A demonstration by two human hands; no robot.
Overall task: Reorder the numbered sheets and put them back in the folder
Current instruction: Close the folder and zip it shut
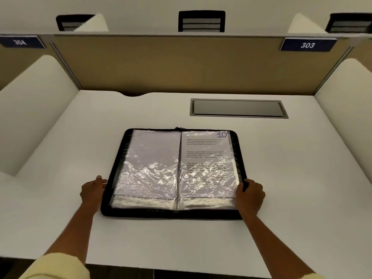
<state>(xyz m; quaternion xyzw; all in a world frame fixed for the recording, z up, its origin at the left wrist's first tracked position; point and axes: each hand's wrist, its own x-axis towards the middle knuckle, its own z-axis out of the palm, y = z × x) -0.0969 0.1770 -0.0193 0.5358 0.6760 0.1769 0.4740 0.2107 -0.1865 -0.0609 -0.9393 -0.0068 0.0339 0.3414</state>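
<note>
The black zip folder (173, 214) lies open on the table (281, 178), sheet 10 (205, 154) showing; left hand (93, 191) touches its edge, fingers apparently straight, while right hand (250, 195) fingers curl over its right rim.

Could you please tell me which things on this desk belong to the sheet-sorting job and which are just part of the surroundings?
Part of the job:
- open black folder with plastic sleeves
- sheet marked 10 on its right page
- blank-facing sheet on its left page
- left hand and right hand at the folder's edges

Just there:
- grey cable flap in the desk
- 303 sign
- 304 sign
- chairs beyond the partition
</note>
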